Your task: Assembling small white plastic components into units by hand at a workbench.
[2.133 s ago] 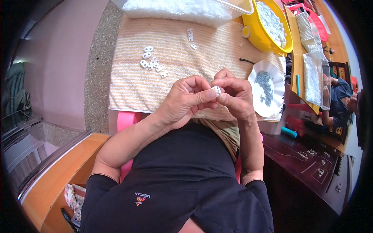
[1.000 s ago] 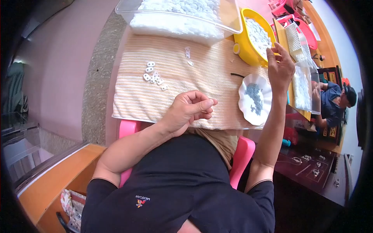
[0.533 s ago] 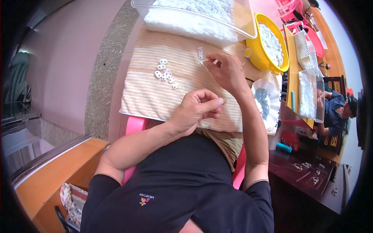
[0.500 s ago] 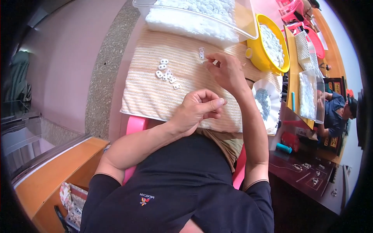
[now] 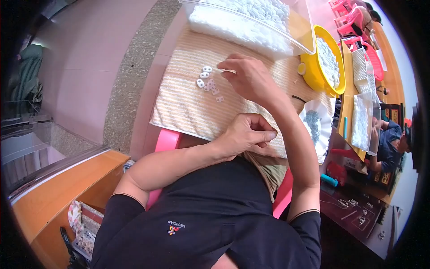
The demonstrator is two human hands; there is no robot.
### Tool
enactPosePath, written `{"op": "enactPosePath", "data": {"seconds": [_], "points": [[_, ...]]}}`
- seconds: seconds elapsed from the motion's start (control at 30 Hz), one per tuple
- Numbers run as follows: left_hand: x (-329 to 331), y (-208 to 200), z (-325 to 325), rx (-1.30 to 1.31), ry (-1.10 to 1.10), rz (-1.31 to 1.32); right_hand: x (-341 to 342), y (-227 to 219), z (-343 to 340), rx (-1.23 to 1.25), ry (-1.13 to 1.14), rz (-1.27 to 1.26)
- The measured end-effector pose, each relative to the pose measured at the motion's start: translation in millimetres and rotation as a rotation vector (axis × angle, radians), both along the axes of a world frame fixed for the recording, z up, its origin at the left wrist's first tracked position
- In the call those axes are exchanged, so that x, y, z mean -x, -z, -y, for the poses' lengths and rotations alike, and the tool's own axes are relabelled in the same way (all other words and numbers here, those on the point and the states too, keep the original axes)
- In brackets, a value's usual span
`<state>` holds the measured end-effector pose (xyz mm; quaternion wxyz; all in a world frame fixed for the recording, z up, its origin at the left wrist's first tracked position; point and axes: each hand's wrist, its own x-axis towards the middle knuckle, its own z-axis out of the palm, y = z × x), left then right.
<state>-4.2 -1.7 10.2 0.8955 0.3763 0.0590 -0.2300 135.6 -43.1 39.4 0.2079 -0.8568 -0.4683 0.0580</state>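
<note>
Towel (image 5: 179, 103) spreads under your work, its nap likely to catch thin edges, so lift pieces straight up rather than dragging them. Toward its left side lie the white ovals (image 5: 204, 75), three in a short column, each with two dark holes showing. Just right of the lowest one sit the smaller plates (image 5: 216, 91), bunched close, with one a little apart at the lower end. Pinching one piece by opposite edges should leave its neighbours undisturbed.

Your right hand (image 5: 247, 75) hangs over the towel, fingers curled toward the ovals, tips just beside the top one. Your thumb is mostly hidden, so I cannot tell whether that grip is apart, together or clamped on a piece. Come down on a piece squarely, and leave its holes uncovered so you can judge which way it faces.

Your left hand (image 5: 250, 134) is nearer your body, thumb and forefinger pressed together; whether something tiny sits between them I cannot tell. Firm but light pressure there would suit parts this small.

Farther right, a black strip (image 5: 297, 97) lies near the paper dish (image 5: 323, 142) of dark pins (image 5: 313, 125), and beyond stands the yellow basin (image 5: 313, 74). Your right forearm passes close to that dish, so mind your elbow.
</note>
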Motion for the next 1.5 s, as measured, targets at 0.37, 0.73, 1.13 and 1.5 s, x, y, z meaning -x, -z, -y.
{"op": "enactPosePath", "data": {"seconds": [0.37, 0.73, 1.13, 1.5], "points": [[-1, 3, -3, -0.018, 0.002, 0.052, 7, 0, -33, 0.208, -0.139, -0.064], [-2, 7, -1, -0.002, 0.001, 0.02, 8, -7, 8, 0.228, -0.023, -0.111], [-2, 8, -3, -0.029, -0.019, 0.07, 14, -6, 54, 0.194, 0.07, -0.101], [-3, 6, -4, -0.041, -0.026, 0.055, -5, 10, 68, -0.062, 0.298, -0.096]]}}
